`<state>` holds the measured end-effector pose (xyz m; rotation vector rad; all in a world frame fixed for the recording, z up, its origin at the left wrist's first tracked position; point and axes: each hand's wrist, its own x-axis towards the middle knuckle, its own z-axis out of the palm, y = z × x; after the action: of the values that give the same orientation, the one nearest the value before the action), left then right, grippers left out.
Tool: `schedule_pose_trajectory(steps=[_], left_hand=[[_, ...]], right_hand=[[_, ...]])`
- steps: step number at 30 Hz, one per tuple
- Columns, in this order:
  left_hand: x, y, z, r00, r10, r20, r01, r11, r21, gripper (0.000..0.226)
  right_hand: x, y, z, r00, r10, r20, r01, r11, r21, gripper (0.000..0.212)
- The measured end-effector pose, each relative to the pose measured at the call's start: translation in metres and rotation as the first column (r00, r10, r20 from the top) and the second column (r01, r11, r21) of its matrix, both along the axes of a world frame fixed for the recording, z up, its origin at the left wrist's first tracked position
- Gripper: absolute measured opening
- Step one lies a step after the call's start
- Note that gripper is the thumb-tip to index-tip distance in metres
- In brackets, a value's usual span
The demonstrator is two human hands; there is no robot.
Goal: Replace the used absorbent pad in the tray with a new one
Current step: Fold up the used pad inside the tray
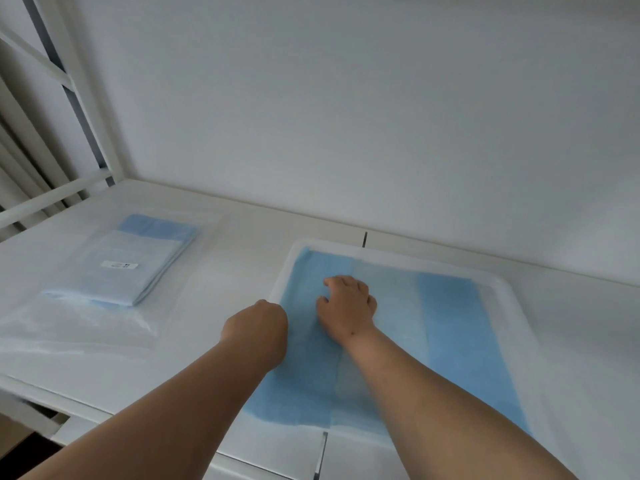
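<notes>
A white tray (498, 282) lies on the white table, and a blue and pale-blue absorbent pad (450, 334) is spread flat inside it. My left hand (258, 323) is at the pad's left edge by the tray's left rim. Its fingers curl downward out of sight, and it seems to grip that edge. My right hand (348, 303) sits on the left half of the pad. Its fingers and thumb are bent, and their tips pinch the pad's surface. A stack of folded blue pads (128, 261) in a clear plastic bag lies to the left.
The white table (225, 271) meets a white wall at the back. A white metal frame (86, 98) rises at the far left. The loose clear plastic of the bag (69, 327) spreads toward the table's front-left edge. A dark seam runs under the tray.
</notes>
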<state>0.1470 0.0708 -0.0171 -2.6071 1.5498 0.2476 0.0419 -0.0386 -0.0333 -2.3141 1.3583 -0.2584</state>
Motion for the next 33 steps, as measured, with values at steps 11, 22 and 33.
schedule_pose_trajectory(steps=[11, 22, 33], left_hand=[[-0.004, 0.009, -0.002, 0.999, -0.032, 0.012, 0.034, 0.990, -0.137, 0.019], [0.001, 0.015, -0.004, 0.999, 0.045, -0.003, -0.045, 0.982, -0.185, 0.017], [0.006, 0.018, -0.006, 0.988, 0.109, -0.109, -0.132, 0.964, -0.230, 0.029]], right_hand=[[-0.012, 0.009, 0.001, 0.995, 0.077, -0.063, -0.077, 0.997, 0.011, 0.046], [-0.022, 0.016, -0.002, 0.959, 0.187, -0.214, -0.196, 0.980, -0.020, 0.053], [-0.032, 0.012, -0.004, 0.947, 0.180, -0.267, -0.188, 0.982, -0.005, 0.058]])
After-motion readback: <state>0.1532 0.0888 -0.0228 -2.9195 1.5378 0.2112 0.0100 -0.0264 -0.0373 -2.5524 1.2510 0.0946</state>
